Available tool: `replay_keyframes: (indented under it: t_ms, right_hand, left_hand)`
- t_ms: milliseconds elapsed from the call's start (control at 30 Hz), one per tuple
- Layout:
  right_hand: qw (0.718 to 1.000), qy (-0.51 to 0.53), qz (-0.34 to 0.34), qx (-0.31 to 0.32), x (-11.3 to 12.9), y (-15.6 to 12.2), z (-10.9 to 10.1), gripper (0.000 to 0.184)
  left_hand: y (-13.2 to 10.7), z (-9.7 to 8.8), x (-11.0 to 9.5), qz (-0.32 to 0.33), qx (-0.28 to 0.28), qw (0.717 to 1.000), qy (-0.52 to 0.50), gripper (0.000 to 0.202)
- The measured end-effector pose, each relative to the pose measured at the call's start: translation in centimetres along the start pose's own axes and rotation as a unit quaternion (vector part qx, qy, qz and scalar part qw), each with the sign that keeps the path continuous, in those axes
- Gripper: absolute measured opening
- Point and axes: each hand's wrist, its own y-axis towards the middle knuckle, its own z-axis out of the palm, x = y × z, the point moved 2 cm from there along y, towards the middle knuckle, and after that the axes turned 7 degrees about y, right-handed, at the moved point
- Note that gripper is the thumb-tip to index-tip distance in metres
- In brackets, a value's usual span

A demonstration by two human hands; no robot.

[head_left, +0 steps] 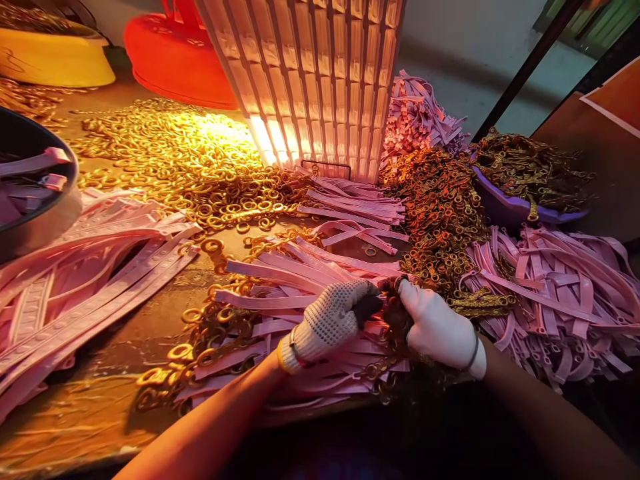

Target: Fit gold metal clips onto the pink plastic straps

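Note:
My left hand (pixel 336 315), in a dotted knit glove with dark fingertips, is closed in a pinch above a heap of pink straps (pixel 280 272). Facing it almost fingertip to fingertip is my right hand (pixel 437 323), in a white glove with dark fingertips, also closed. What the fingers hold is small and hidden by the dark glove tips. Under and around both hands lie the straps, several with gold ring ends (pixel 193 315) hanging to the left. Below the right hand, gold chain-like pieces (pixel 383 370) show in shadow.
A glowing ribbed panel (pixel 320 87) stands behind the work. Loose gold rings (pixel 165 143) spread left of it; gold clasps (pixel 440 213) pile to the right. More pink straps lie at left (pixel 95 280) and right (pixel 560 287). A dark bowl (pixel 67 200) and purple tray (pixel 505 193) flank the table.

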Motion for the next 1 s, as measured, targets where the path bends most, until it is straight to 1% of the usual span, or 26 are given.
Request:
replay_keyframes:
  t_ms: [100, 167, 267, 333, 400, 467, 533, 600, 633, 700, 767, 800, 833, 900, 933, 1000]
  right_hand:
    - [1.0, -0.016, 0.013, 0.003, -0.1, 0.1, -0.2, 0.04]
    - [1.0, -0.013, 0.002, -0.002, -0.1, 0.1, -0.5, 0.038]
    - [1.0, 0.001, -0.013, -0.003, -0.1, 0.4, -0.7, 0.038]
    - [1.0, 0.004, -0.011, 0.007, 0.0, 0.6, -0.8, 0.04]
    - [1.0, 0.017, -0.005, 0.024, 0.0, 1.0, -1.0, 0.04]
    - [0.997, 0.069, 0.002, 0.042, -0.2, 1.2, -1.2, 0.032]
    - [0.988, 0.149, 0.001, 0.03, -0.4, 1.4, -1.2, 0.017]
    - [0.97, 0.242, -0.007, -0.015, -0.6, 1.6, -1.0, 0.008]
    - [0.955, 0.294, -0.011, -0.039, -0.7, 1.7, -0.8, 0.006]
    - [0.911, 0.408, -0.008, -0.068, -0.8, 2.0, -0.3, 0.007]
    - [0.859, 0.505, 0.014, -0.082, -0.8, 2.4, 0.4, 0.007]
    - [0.838, 0.537, 0.029, -0.089, -0.8, 2.6, 0.7, 0.008]
    - [0.824, 0.557, 0.044, -0.095, -0.8, 2.7, 1.0, 0.009]
    - [0.812, 0.571, 0.061, -0.105, -0.7, 2.9, 1.4, 0.012]
    - [0.813, 0.569, 0.065, -0.11, -0.7, 3.0, 1.5, 0.013]
    - [0.822, 0.555, 0.058, -0.117, -0.6, 2.9, 1.4, 0.015]
  left_hand:
    - [0.1, -0.1, 0.3, -0.003, -0.014, 1.0, -0.011, 0.028]
    - [0.1, -0.1, 0.5, -0.004, -0.014, 1.0, -0.012, 0.03]
    - [0.0, 0.0, 0.5, -0.012, 0.019, 1.0, 0.001, 0.03]
    - [-0.1, 0.1, 0.5, -0.02, 0.04, 0.999, 0.011, 0.03]
    - [-0.2, 0.2, 0.4, -0.02, 0.041, 0.999, 0.018, 0.031]
    - [-0.3, 0.2, 0.3, -0.007, 0.029, 0.999, 0.02, 0.029]
    - [-0.4, 0.4, 0.4, 0.011, 0.008, 0.999, 0.03, 0.027]
    - [-0.6, 0.8, 0.6, 0.034, -0.026, 0.997, 0.057, 0.024]
    - [-0.7, 1.0, 0.7, 0.047, -0.046, 0.995, 0.075, 0.023]
    - [-0.9, 1.4, 0.9, 0.071, -0.078, 0.989, 0.107, 0.018]
    - [-1.0, 1.9, 1.1, 0.082, -0.092, 0.985, 0.12, 0.015]
    - [-1.0, 2.0, 1.1, 0.082, -0.099, 0.985, 0.116, 0.013]
    - [-1.0, 2.1, 1.2, 0.082, -0.106, 0.985, 0.107, 0.013]
    - [-1.0, 2.2, 1.2, 0.08, -0.119, 0.987, 0.079, 0.016]
    - [-1.1, 2.2, 1.2, 0.078, -0.122, 0.987, 0.064, 0.017]
    - [-1.1, 2.1, 1.2, 0.07, -0.117, 0.99, 0.039, 0.018]
